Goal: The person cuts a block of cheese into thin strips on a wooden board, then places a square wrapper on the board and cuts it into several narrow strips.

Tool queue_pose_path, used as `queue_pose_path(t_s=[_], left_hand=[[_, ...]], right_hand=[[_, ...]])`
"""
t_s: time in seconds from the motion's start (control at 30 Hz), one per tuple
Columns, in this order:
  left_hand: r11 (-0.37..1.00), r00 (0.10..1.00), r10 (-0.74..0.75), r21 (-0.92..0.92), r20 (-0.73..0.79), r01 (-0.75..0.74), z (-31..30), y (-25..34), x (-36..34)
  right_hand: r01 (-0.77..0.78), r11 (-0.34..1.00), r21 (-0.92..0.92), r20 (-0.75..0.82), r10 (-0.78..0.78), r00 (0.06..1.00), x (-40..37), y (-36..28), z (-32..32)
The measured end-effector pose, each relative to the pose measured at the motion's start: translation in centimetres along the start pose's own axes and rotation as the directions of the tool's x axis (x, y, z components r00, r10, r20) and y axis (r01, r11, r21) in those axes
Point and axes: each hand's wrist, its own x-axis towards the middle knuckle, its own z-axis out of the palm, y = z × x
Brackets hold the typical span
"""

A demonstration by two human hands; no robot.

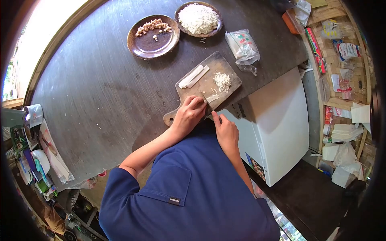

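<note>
A wooden cutting board with a handle lies at the table's edge in front of me. My left hand rests on it, fingers bent and closed over a white food strip that they mostly hide. My right hand grips a knife, whose blade stands close to my left fingertips; the handle is hidden in my fist. Just beyond the blade are thin cut slices. A small pile of fine white shreds sits on the board's right part, and white uncut strips lie at its far left.
At the back stand a brown plate with small brownish pieces and another plate heaped with white shreds. A plastic packet lies right of the board. A white fridge-like box stands below the table's right edge.
</note>
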Motion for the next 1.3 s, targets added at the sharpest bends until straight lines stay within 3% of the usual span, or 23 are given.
queue_pose_path(t_s=[1.3], left_hand=[[1.0, 0.999, 0.019, -0.008, -0.03, -0.019, -0.1, -0.3, -0.4]], right_hand=[[0.02, 1.0, -0.02, -0.01, -0.02, 1.0, -1.3, -0.1, -0.4]])
